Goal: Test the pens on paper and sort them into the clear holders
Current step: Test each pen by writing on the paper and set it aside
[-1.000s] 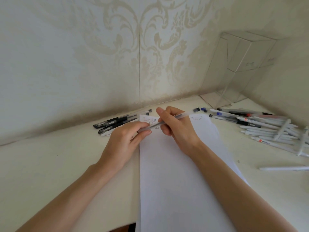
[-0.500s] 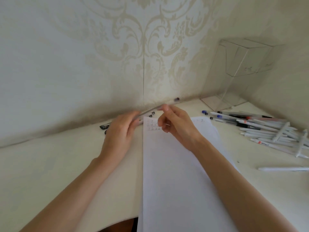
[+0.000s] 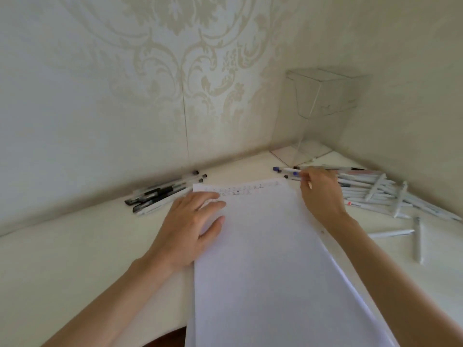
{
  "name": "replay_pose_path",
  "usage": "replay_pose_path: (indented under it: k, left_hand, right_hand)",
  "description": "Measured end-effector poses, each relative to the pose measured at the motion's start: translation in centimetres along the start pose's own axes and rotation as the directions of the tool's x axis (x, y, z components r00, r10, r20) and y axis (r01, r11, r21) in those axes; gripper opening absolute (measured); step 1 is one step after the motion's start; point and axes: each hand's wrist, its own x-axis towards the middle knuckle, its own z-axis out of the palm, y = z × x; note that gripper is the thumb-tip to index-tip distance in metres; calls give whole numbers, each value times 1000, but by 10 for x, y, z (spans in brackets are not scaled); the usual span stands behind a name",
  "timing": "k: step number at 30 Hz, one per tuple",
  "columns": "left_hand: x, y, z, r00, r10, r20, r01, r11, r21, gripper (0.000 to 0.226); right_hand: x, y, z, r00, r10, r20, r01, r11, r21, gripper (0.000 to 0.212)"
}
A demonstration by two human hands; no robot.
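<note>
A white sheet of paper point(image 3: 263, 259) lies in front of me, with rows of small test marks point(image 3: 238, 191) along its top edge. My left hand point(image 3: 193, 221) rests flat on the sheet's upper left corner, fingers straight. My right hand point(image 3: 322, 196) reaches past the sheet's top right corner and pinches a blue-capped pen point(image 3: 292, 173) at the near end of a pile of white pens point(image 3: 375, 194). Several black-capped pens point(image 3: 160, 192) lie by the wall left of the sheet. A tall clear holder point(image 3: 323, 101) stands in the corner.
Patterned walls close off the desk point(image 3: 75, 246) at the back and on the right. Two loose white pens point(image 3: 390, 232) point(image 3: 417, 242) lie on the desk right of my right forearm. The desk's front edge curves in at the bottom left.
Both hands earlier held one clear pen above the sheet. That pen is out of my hands now; my left hand dropped flat onto the paper and my right hand moved right to the white pens.
</note>
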Motion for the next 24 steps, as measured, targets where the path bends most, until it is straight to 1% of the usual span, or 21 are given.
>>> replay_pose_path:
  k: [1,3,6,8,10,12,14,15,16,17,18,19,20,21,22,23,24]
  left_hand:
    - [-2,2,5,998,13,67,-12,1000,-11,38]
    - [-3,0,10,990,10,141,-7,1000,-18,43]
    - [-2,-2,11,988,-15,155,20,999,-31,45]
    - [-3,-1,11,988,-16,155,21,999,-32,44]
    - [-3,0,10,987,-20,158,26,999,-37,44]
    - [-3,0,9,986,-22,164,29,999,-40,44]
    - [-3,0,9,985,-22,173,31,999,-45,44]
    - [-3,0,9,984,-22,174,30,998,-47,44]
    - [-3,0,9,985,-23,172,32,998,-49,45]
    - [-3,1,8,986,-28,162,37,998,-50,47]
    - [-2,2,7,989,-40,141,48,998,-51,48]
    - [0,4,5,993,-56,108,62,997,-55,50]
    - [1,6,3,995,-74,68,78,995,-61,51]
    - [1,8,1,995,-92,29,93,993,-66,52]
    - [1,10,-1,994,-113,0,113,991,-72,53]
    - [1,11,-3,990,-139,-15,138,987,-78,55]
    - [1,11,-4,987,-163,-19,161,983,-84,57]
  right_hand:
    - [3,14,1,1000,-6,-18,5,997,-80,24]
    - [10,31,0,1000,12,20,-8,982,-190,27]
    - [19,42,2,994,-34,108,65,952,-300,30]
    - [25,44,7,992,-74,104,104,939,-329,27]
    - [29,41,11,992,-116,58,128,940,-317,19]
    - [29,40,13,980,-200,-14,186,929,-320,7]
    - [27,39,12,945,-308,-108,260,911,-321,15]
    - [26,37,12,920,-360,-156,304,906,-294,16]
    - [23,30,9,894,-404,-195,349,899,-263,13]
    - [21,22,6,855,-457,-245,406,884,-230,7]
    - [17,10,-1,828,-477,-295,444,879,-173,6]
    - [11,-6,-7,823,-459,-336,467,882,-62,11]
    - [1,-25,-17,851,-393,-348,455,883,116,11]
    - [-9,-45,-25,903,-299,-307,397,856,332,9]
    - [-17,-61,-29,955,-213,-208,292,806,515,10]
    - [-24,-76,-31,984,-158,-77,170,745,645,13]
    - [-30,-86,-29,989,-141,36,69,674,735,13]
